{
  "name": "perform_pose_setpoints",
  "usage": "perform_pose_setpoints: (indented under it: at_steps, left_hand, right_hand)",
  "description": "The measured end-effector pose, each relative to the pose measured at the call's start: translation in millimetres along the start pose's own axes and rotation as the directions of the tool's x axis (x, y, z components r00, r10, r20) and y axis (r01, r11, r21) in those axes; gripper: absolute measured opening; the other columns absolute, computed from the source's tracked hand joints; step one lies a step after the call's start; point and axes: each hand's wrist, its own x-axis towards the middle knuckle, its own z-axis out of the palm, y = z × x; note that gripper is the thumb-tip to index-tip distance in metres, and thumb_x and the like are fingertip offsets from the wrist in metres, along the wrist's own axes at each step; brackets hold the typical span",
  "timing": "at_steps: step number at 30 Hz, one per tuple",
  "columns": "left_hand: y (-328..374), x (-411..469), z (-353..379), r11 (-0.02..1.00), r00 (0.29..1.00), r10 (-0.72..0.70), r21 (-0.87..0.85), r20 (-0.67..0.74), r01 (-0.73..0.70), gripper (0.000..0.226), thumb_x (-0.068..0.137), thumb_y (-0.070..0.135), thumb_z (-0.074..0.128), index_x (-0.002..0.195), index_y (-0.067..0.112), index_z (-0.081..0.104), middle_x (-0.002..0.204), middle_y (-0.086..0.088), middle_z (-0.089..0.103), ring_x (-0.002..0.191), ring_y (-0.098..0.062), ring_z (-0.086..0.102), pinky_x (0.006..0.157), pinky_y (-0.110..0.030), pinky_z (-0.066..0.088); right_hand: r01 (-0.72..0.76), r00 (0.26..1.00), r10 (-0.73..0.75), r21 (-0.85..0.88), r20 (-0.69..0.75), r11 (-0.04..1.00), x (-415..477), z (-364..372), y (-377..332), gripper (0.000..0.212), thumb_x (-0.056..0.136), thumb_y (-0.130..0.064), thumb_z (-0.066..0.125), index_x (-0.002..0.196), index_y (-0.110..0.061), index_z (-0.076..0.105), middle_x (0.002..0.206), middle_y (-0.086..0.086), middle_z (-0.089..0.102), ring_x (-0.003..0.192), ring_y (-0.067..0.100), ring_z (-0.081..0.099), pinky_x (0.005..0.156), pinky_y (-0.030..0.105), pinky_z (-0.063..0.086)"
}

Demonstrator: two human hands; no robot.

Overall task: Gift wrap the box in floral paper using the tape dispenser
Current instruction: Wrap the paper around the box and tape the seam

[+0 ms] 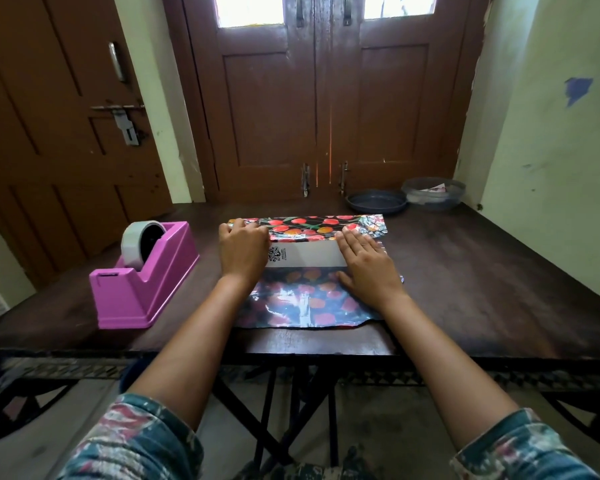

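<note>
While left fingers [253, 234] curl together on far flap of glossy dark floral wrapping paper [309, 299], left hand [243, 252] likely draws flap over box. Right fingers [352, 240] straight, together; right hand [366, 266] presses flat, likely pinning box end. White flat rectangular box [305, 257] on paper, frame centre, between hands. Pink plastic tape dispenser [142, 285] left on dark wooden surface [482, 289], untouched, within reach. Upper right: dark round dish [376, 201], nothing visible inside; clear round bowl [426, 202] holds pale scraps, unidentifiable.
</note>
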Motion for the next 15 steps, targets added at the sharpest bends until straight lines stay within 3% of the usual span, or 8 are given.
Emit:
perform_pose_setpoints:
  at_steps: [3,5,9,15]
  left_hand:
    - [0.3,1.2,-0.3,0.999,0.999,-0.017,-0.037,0.034,0.019,0.023,0.092,0.018,0.048,0.097,0.017,0.071,0.105,-0.004,0.068,0.107,-0.026,0.053,0.087,-0.036,0.032]
    - [-3.7,2.5,-2.3,0.980,0.994,-0.061,-0.184,0.092,0.077,0.020,0.091,0.021,0.053,0.099,0.018,0.071,0.107,-0.004,0.069,0.109,-0.024,0.053,0.088,-0.034,0.033]
    - [-25.4,-8.2,-20.4,0.780,0.966,-0.145,-0.576,0.212,0.244,0.026,0.086,0.018,0.066,0.111,0.011,0.069,0.112,-0.007,0.069,0.103,-0.019,0.063,0.081,-0.024,0.045]
    - [-75.0,-39.1,-55.0,0.735,0.941,-0.302,-0.591,0.153,0.332,0.018,0.086,0.012,0.062,0.100,0.009,0.073,0.100,-0.010,0.072,0.094,-0.022,0.066,0.079,-0.023,0.045]
  right_hand:
    - [-0.005,1.000,0.005,0.013,-0.003,1.000,0.0,0.8,-0.2,0.074,0.093,-0.039,0.048,0.149,-0.009,0.011,0.156,0.010,0.013,0.145,0.021,0.011,0.116,0.029,0.003]
    - [-0.009,1.000,0.009,0.022,0.002,1.000,0.7,2.0,-0.1,0.074,0.093,-0.040,0.048,0.149,-0.009,0.010,0.156,0.009,0.012,0.145,0.020,0.011,0.117,0.029,0.003]
    - [-0.015,1.000,0.015,0.030,0.007,0.999,1.1,2.9,-0.3,0.075,0.093,-0.040,0.048,0.149,-0.011,0.009,0.157,0.008,0.009,0.145,0.019,0.009,0.116,0.029,0.003]
    - [-0.024,1.000,0.024,0.017,0.020,1.000,2.3,1.8,-1.1,0.074,0.093,-0.041,0.047,0.149,-0.011,0.008,0.157,0.008,0.008,0.145,0.019,0.008,0.116,0.029,0.003]
